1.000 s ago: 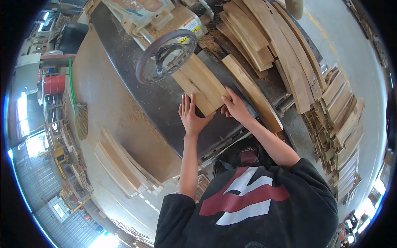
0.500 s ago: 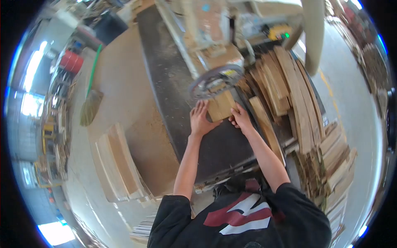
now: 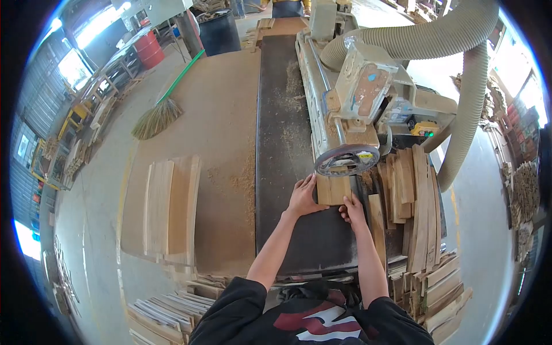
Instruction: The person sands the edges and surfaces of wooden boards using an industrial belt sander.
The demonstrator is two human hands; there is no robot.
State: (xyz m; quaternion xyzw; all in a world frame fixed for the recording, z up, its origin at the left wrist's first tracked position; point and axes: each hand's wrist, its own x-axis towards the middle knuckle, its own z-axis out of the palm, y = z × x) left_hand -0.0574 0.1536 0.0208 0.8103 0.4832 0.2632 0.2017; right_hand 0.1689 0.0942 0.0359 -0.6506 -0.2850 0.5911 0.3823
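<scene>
A short, light-brown wooden board (image 3: 334, 192) lies on the dark machine bed, its far end hidden beneath the handwheel (image 3: 347, 160). My left hand (image 3: 303, 197) holds the board at its left edge, with the fingers stretched forward and the thumb along the near edge. At the near right corner, my right hand (image 3: 353, 211) grips the same board, its thumb on top and its other fingers curled. Both forearms reach forward over the black bed (image 3: 310, 241).
Long wooden strips (image 3: 422, 201) are stacked to my right. More boards (image 3: 172, 207) lie on the brown side table (image 3: 221, 121) at left, near a green-handled broom (image 3: 158, 118). Beyond the handwheel stands the saw machine (image 3: 365, 83) with a ribbed hose (image 3: 425, 43).
My view has swung, so the machine and table now look upright and sit farther right and lower. Both hands keep their hold on the board near the handwheel.
</scene>
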